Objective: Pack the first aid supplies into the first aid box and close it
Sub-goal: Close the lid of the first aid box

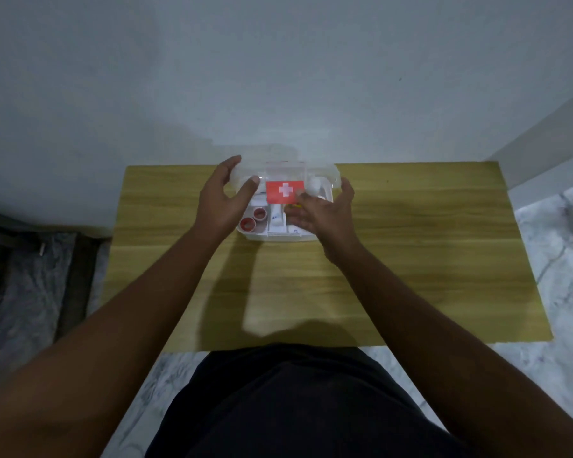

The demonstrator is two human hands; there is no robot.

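Hands are meeting over the first aid box (280, 235), which is sitting at the far middle of the wooden bench (411, 259), close to the wall (278, 77). Its long axis is running left to right across the bench, one long side facing the person. The clear lid (245, 175) is standing partly raised over the far side of the box, tilting toward the person, its long edge lying parallel to the box; a red label with a white cross (285, 191) is facing the camera. The left hand (222, 200) is holding the lid's left end, fingers curling over the top and thumb pressing the near face, so that grip is clamped on the lid. The right hand (325, 209) is resting at the lid's right end, fingers spread and touching the label's edge; whether that grip is closing on anything cannot be told. Inside the box, two red-capped containers (253, 219) are sitting in the left part, beside a white tube (276, 215) pointing away from the person.
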